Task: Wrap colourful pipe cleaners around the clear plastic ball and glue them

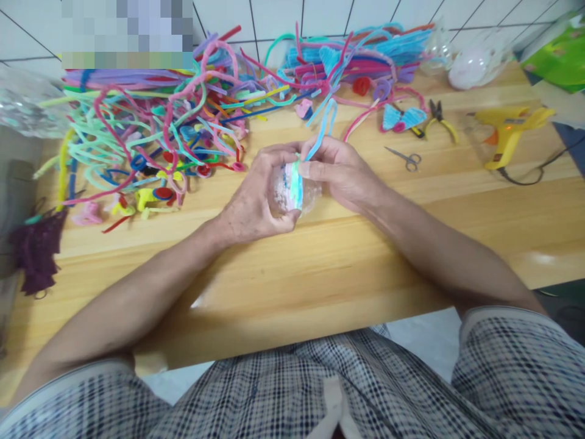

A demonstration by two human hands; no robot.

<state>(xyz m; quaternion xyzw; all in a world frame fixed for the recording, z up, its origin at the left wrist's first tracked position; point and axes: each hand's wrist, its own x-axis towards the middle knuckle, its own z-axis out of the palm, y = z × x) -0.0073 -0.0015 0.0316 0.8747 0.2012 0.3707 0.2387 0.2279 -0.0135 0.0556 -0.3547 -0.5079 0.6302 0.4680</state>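
A clear plastic ball (282, 194) with a shiny band of blue, green and pale pink round its middle is held above the table. My left hand (253, 204) wraps its far and near sides, thumb low and fingers on top. At the ball's upper right, my right hand (350, 174) is closed in a pinch on a light blue pipe cleaner (323, 128), which sticks up and away from me in a bent loop. The thumb presses near the band. The pipe cleaner's lower end is hidden by the fingers, so I cannot tell whether it is fixed to the ball.
Tangled pipe cleaners (105, 140) cover the left; blue bundles (361, 55) lie at the back. To the right are small scissors (406, 158), yellow-handled pliers (441, 125), a blue bow shape (404, 119) and a corded yellow glue gun (507, 134). Another clear ball (470, 67) stands behind.
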